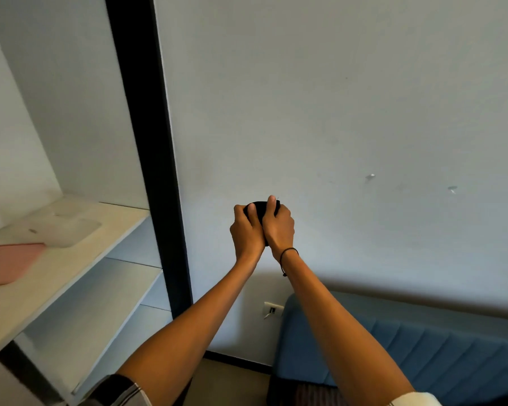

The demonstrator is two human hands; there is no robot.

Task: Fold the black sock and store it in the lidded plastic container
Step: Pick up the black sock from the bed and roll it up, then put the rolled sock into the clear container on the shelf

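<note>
Both my arms are stretched out in front of a pale wall. The black sock (pixel 258 208) is bunched into a small bundle, squeezed between my two hands at mid-frame. My left hand (pixel 247 232) wraps it from the left and my right hand (pixel 278 227) from the right, with one finger lying over the top. Most of the sock is hidden by my fingers. On the white shelf (pixel 79 259) at left lies a clear plastic lid (pixel 62 231) and, beside it, a pink container (pixel 8 263) cut off by the frame edge.
A black vertical frame post (pixel 156 159) separates the shelving from the wall. Lower shelves (pixel 100 306) step down under the top one. A blue padded headboard (pixel 437 344) fills the bottom right. A wall socket (pixel 273 309) sits low on the wall.
</note>
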